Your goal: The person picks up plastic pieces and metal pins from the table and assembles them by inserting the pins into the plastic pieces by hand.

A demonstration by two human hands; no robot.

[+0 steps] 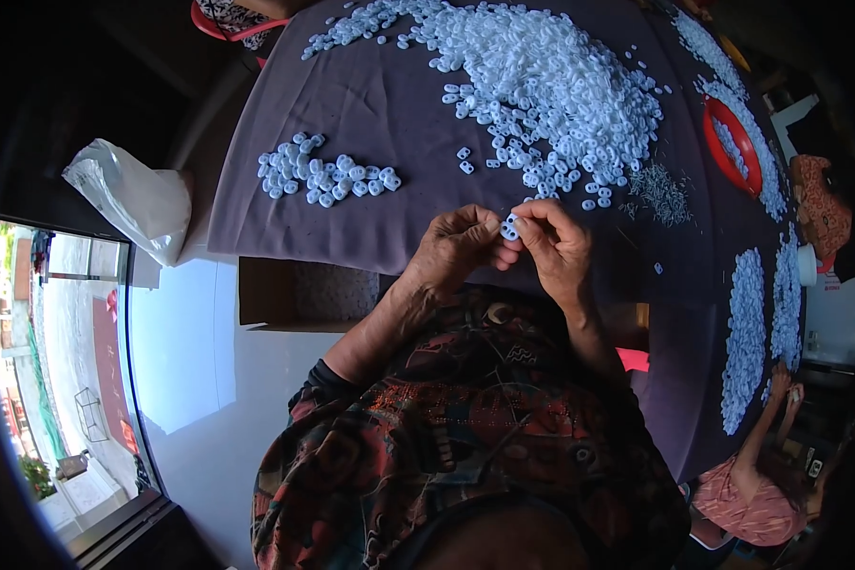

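- Both hands meet at the near edge of the purple cloth-covered worktop (370, 218); the left hand (456, 249) and right hand (556, 247) have their fingers pinched together on one small white plastic two-holed piece (509, 228).
- At twelve o'clock from the hands lies the big loose heap of white plastic pieces (551, 85); at ten o'clock, a small separate cluster of the same pieces (325, 177).
- At two o'clock lies a scatter of thin metal pins (660, 190), with a red plastic bowl (731, 142) beyond.
- I'd judge one piece is being fitted or checked; next calls for steady fingertip pressure without dropping it.
- Another person's arm (765, 427) works at four o'clock.
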